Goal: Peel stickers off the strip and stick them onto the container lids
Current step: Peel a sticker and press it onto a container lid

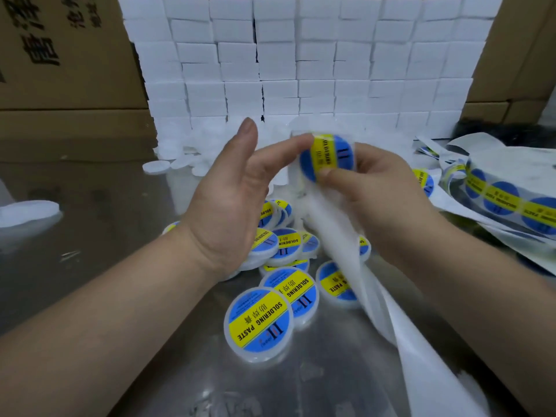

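One round glossy sticker (328, 155) pinched by curled right hand (385, 191); left hand (225, 191) flat, fingers straight.

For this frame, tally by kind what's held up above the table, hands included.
Hands: 2, left hand and right hand
Blue-and-yellow sticker: 1
White backing strip: 1
Total: 4

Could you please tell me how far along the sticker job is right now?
Done: a pile of labelled lids lies on the steel table. In hand: the right hand pinches a sticker at the top of the backing strip, the left hand touching it with straight fingers. Left: plain white lids at the back, and many stickers on the sticker roll.
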The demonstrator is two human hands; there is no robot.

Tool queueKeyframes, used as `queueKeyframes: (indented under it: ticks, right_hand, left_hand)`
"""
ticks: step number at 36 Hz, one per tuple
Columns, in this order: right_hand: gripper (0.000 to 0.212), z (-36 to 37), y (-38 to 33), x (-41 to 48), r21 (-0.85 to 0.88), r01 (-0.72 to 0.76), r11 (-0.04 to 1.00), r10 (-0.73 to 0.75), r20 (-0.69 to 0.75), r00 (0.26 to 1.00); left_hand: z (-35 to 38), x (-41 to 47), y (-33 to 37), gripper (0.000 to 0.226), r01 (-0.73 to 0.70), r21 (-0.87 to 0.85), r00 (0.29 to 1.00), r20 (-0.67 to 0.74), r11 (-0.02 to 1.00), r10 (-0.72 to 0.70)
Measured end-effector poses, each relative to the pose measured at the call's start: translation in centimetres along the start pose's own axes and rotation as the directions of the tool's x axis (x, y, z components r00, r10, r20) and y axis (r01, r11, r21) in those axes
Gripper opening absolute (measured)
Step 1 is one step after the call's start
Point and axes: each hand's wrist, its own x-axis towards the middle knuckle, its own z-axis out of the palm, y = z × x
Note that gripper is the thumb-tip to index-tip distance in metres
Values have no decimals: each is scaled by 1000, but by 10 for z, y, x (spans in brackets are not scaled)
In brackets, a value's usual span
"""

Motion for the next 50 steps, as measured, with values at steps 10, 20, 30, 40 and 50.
queueKeyframes:
  ticks: [10,20,30,40,50]
  right_hand:
    - [30,-13,10,16,-215,-66,974,-11,-338,941]
    - [32,-10,14,15,-256,11,967,-84,-276,958]
    - [24,-11,12,14,-239,28,971,-85,-234,968]
    - [17,-7,10,11,-185,-36,982,13,-127,992]
    - [9,0,3,3,-127,79,989,-75,36,997]
  left_hand:
    - [-35,48,10,17,124,490,872,-469,863,141]
    - [-68,122,-21,25,264,962,945,-272,-68,-180]
    - [-68,135,-34,30,407,879,913,-385,248,-136]
    - [-41,66,19,24,275,-254,826,-432,927,-363]
    - [-9,20,-2,13,42,650,893,-364,759,263]
